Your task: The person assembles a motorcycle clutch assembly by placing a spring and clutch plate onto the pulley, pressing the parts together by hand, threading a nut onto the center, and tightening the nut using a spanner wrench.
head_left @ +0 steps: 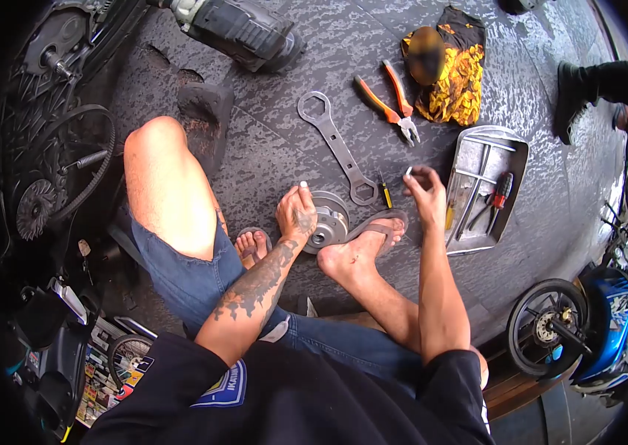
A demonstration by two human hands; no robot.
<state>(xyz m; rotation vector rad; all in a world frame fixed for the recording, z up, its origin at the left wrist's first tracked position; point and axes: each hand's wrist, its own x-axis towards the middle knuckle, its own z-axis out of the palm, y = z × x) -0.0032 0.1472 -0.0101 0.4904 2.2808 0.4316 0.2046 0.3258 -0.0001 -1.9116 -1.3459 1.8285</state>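
Note:
Between my feet a round grey metal pulley part [329, 221] rests on the floor. My left hand [297, 211] is closed at its left side, with a small whitish thing at the fingertips that I cannot make out. My right hand [426, 194] is raised to the right of my foot, its fingers pinched on a small white piece [409, 171]. A flat double-ended wrench [340, 150] lies ahead of the pulley part. Close to its lower end is a small yellow screwdriver [386, 195].
Orange-handled pliers [405, 122], a yellow-and-black cloth [455, 85] and a black power tool [243, 33] lie ahead. A metal tray [516, 193] with tools stands right. Engine parts [35, 204] are left, a blue motorcycle [610, 319] right. Another person's foot [570, 100] is far right.

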